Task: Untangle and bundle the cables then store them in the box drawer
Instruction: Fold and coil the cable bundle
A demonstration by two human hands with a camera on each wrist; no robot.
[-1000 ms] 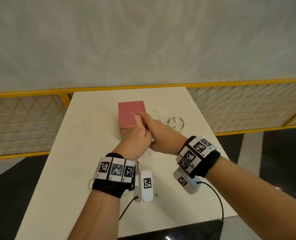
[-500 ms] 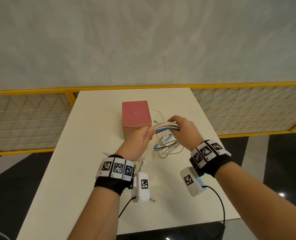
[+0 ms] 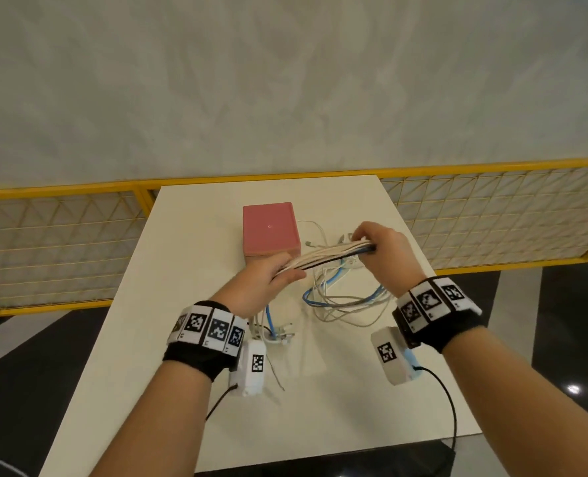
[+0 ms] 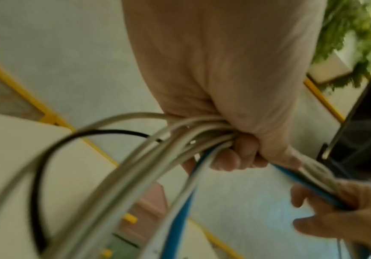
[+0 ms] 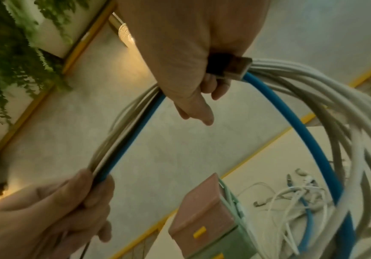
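Observation:
A bunch of white, grey, blue and black cables (image 3: 327,257) is stretched between my two hands above the table. My left hand (image 3: 272,275) grips one end of the bunch (image 4: 193,138); loose ends hang below it near my wrist. My right hand (image 3: 377,244) grips the other end (image 5: 228,70), with a dark plug showing at its fingers. Long loops (image 3: 347,302) hang from the bunch and rest on the table. The pink-topped drawer box (image 3: 270,228) stands just behind my left hand; in the right wrist view its green front (image 5: 235,233) has yellow handles.
More loose thin white cables (image 3: 315,232) lie right of the box. The white table (image 3: 189,270) has bare surface to the left and in front. A yellow mesh railing (image 3: 62,253) runs behind the table, with dark floor (image 3: 561,321) on both sides.
My hands drew away from the box and apart, my right hand sliding rightward along the cables, so the bunch now spans a longer stretch between them and is lifted above the table.

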